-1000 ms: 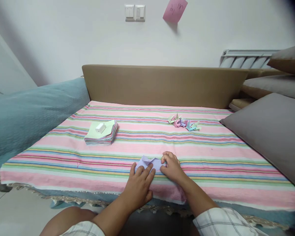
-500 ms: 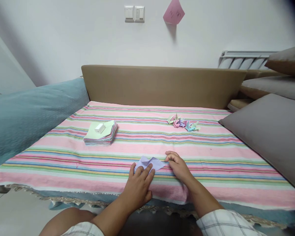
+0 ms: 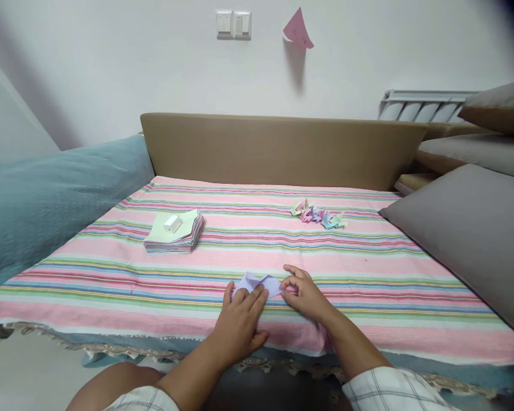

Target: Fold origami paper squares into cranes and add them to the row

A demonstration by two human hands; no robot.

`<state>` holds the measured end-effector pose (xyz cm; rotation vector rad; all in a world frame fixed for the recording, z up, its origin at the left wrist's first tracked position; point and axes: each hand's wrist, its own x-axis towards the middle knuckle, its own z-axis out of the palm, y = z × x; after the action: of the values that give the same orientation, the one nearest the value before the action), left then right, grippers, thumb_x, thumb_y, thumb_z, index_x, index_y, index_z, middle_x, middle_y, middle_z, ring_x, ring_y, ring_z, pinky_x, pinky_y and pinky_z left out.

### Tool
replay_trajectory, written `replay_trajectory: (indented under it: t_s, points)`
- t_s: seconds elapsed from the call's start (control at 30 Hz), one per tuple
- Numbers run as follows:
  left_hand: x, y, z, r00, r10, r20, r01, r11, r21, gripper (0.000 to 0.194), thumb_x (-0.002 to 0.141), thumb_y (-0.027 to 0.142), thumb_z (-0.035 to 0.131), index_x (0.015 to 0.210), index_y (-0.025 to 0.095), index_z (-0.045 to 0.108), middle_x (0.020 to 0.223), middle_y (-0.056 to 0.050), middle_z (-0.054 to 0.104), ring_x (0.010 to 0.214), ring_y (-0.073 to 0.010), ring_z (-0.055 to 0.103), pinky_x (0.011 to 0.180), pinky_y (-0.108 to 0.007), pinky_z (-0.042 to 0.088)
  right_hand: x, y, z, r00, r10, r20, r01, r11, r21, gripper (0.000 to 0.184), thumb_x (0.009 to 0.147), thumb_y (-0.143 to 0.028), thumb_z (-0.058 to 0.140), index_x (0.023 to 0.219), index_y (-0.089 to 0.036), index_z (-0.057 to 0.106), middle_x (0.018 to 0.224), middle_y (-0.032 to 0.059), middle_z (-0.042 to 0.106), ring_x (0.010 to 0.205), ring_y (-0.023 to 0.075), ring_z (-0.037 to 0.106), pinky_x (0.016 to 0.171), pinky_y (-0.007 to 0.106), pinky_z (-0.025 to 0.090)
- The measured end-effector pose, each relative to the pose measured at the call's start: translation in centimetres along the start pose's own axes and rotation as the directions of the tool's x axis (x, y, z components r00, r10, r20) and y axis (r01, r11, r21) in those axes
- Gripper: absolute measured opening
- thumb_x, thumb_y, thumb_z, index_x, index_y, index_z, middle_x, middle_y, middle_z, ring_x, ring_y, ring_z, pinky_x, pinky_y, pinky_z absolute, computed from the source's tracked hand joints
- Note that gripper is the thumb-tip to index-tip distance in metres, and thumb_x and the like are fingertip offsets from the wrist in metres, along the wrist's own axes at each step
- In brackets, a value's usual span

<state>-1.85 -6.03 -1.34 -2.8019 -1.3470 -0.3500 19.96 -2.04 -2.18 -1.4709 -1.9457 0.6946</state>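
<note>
A partly folded sheet of lavender origami paper [image 3: 270,285] lies near the front edge of the striped cloth, with a raised flap along its far side. My left hand [image 3: 243,319] rests flat on its left and middle part, fingers stretched out and covering some of it. At the paper's right corner, my right hand [image 3: 305,294] pinches the tip between thumb and index finger, its other fingers loosely bent. Farther back, several small folded paper cranes [image 3: 316,214] in pastel colours stand in a cluster.
To the left, a thick stack of coloured paper [image 3: 173,246] carries a small white block [image 3: 172,223]. Grey cushions [image 3: 466,228] line the right side, a teal armrest [image 3: 68,188] the left. The brown backrest [image 3: 282,149] rises behind the striped cloth [image 3: 111,274].
My right hand has moved left and closed on the paper's right corner. My left hand stays on the paper. The pink note on the wall has swung.
</note>
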Motion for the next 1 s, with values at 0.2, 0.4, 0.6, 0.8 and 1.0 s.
replay_trajectory:
  t_s: [0.2,0.4,0.6,0.8,1.0]
  points:
    - [0.3,0.3,0.2,1.000,-0.009,-0.012,0.009,1.000,0.018,0.072,0.077,0.060,0.049,0.138,0.026,0.033,0.137,-0.007,0.045,0.112,-0.0271,0.043,0.107,-0.056,0.005,0.5,-0.4,0.7,0.996,0.077,-0.035,-0.079,0.995,-0.064,0.015,0.076,-0.030,0.054,0.072,-0.022,0.066,0.127,0.0078,0.048,0.121,0.0244,0.039,0.100,0.043,0.031]
    - [0.4,0.4,0.1,1.000,-0.010,-0.010,0.010,0.998,0.063,0.070,0.075,0.061,0.052,0.136,0.030,0.037,0.136,-0.005,0.047,0.109,-0.0271,0.045,0.106,-0.057,0.007,1.2,-0.4,1.0,0.989,0.115,-0.094,-0.117,0.993,-0.023,0.023,0.083,-0.034,0.048,0.086,-0.023,0.068,0.124,0.0083,0.051,0.120,0.0233,0.040,0.101,0.043,0.030]
    - [0.4,1.5,0.1,0.996,-0.080,-0.027,0.082,0.996,0.048,0.072,0.073,0.053,0.057,0.137,0.029,0.034,0.139,-0.005,0.043,0.112,-0.0285,0.043,0.106,-0.058,0.004,2.0,-1.1,0.9,0.976,0.203,-0.080,-0.207,0.977,-0.045,0.018,0.077,-0.037,0.057,0.075,-0.024,0.069,0.130,0.0061,0.047,0.121,0.0283,0.037,0.099,0.050,0.028]
    - [0.5,2.1,0.8,0.989,-0.143,-0.046,0.144,0.990,0.012,0.072,0.071,0.048,0.060,0.136,0.030,0.036,0.140,-0.004,0.041,0.115,-0.0307,0.039,0.104,-0.063,-0.002,2.2,-1.3,0.9,0.973,0.221,-0.061,-0.224,0.973,-0.049,0.016,0.076,-0.036,0.058,0.073,-0.024,0.068,0.131,0.0046,0.047,0.122,0.0279,0.037,0.098,0.051,0.028]
    - [0.5,1.8,1.0,0.989,-0.145,-0.037,0.145,0.989,-0.010,0.070,0.070,0.048,0.060,0.134,0.031,0.038,0.141,-0.005,0.041,0.116,-0.0314,0.039,0.104,-0.063,-0.003,2.2,-1.1,1.0,0.973,0.216,-0.079,-0.220,0.974,-0.047,0.015,0.076,-0.035,0.058,0.073,-0.024,0.068,0.131,0.0046,0.047,0.121,0.0284,0.037,0.097,0.052,0.028]
